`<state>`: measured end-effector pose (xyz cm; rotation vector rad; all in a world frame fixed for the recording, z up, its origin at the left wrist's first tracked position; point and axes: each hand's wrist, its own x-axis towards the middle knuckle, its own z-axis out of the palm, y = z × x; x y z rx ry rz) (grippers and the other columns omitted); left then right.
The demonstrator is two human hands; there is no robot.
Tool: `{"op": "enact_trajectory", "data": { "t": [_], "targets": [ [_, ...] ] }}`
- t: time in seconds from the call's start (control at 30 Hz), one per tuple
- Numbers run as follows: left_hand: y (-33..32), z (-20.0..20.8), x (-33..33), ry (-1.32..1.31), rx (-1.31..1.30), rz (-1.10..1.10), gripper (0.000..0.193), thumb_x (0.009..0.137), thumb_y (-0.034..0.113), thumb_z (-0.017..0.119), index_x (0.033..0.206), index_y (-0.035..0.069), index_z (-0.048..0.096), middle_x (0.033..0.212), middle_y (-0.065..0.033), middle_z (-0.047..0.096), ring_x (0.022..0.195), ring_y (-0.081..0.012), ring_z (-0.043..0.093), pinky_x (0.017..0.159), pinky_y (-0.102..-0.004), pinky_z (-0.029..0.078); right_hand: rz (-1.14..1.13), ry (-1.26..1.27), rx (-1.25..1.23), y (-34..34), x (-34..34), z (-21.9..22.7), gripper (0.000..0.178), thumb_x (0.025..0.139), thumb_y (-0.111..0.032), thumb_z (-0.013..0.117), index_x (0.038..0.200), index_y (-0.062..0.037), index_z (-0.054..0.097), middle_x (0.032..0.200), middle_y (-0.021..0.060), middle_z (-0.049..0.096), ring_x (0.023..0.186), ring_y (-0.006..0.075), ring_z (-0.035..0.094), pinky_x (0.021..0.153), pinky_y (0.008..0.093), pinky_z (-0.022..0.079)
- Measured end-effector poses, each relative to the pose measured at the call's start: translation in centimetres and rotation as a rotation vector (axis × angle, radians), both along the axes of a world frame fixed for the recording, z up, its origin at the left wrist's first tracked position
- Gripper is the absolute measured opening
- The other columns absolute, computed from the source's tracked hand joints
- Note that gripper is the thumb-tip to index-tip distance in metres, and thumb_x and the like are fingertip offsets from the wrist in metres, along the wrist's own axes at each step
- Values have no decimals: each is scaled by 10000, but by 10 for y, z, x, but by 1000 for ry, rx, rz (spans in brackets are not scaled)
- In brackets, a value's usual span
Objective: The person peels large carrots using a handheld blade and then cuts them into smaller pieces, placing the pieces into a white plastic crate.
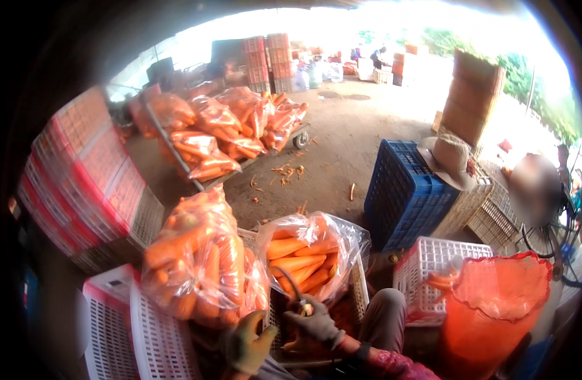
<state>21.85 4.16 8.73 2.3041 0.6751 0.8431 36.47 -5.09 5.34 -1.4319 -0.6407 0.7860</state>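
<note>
Orange, tapered carrots point(296, 265) in clear bag point(351, 244); right hand point(317, 323) gripping curved tool point(296, 291), left hand point(250, 345) spread.

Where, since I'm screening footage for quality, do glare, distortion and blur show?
Head view: daylight bleaches the upper right; head view: glare streaks the left bag; head view: the crate stack at left leans and bends; head view: a patch at right is smeared.
</note>
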Motion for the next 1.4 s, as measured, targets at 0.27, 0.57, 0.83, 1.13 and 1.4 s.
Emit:
{"op": "enact_trajectory", "data": {
  "t": [0.27,0.57,0.83,1.13,1.4],
  "targets": [
    [60,-118,144,458,379,-15,400,654,266,690,950,64,514,913,-130,556,883,-327,530,764,-428,441,-434,297,50,-36,78,-65,148,767,-91,669,866,-22,583,779,4,587,716,73,542,649,223,452],
    [103,-147,195,824,686,10,509,647,332,677,1059,80,518,1056,-97,519,1003,-273,470,861,-435,374,-417,560,113,-40,98,-61,136,787,-93,647,869,-13,574,762,36,601,688,96,567,634,229,459],
    [109,-127,235,680,887,68,519,670,354,666,1068,71,488,1048,-85,506,1011,-254,460,859,-427,364,-436,559,106,-34,99,-48,111,789,-97,612,847,-30,547,738,11,552,634,85,534,587,227,447],
    [150,-128,259,983,685,118,638,591,489,719,1076,116,538,1063,-75,535,1051,-256,474,916,-434,343,-424,596,85,-36,103,-41,104,778,-91,608,833,-28,545,715,10,554,618,83,532,574,224,442],
    [126,-96,249,1034,665,87,640,546,528,702,984,67,625,1028,-123,568,1035,-272,491,940,-428,333,-454,556,61,-32,100,-43,110,774,-97,598,835,-20,549,696,13,540,622,84,533,572,229,442]
  ]
}}
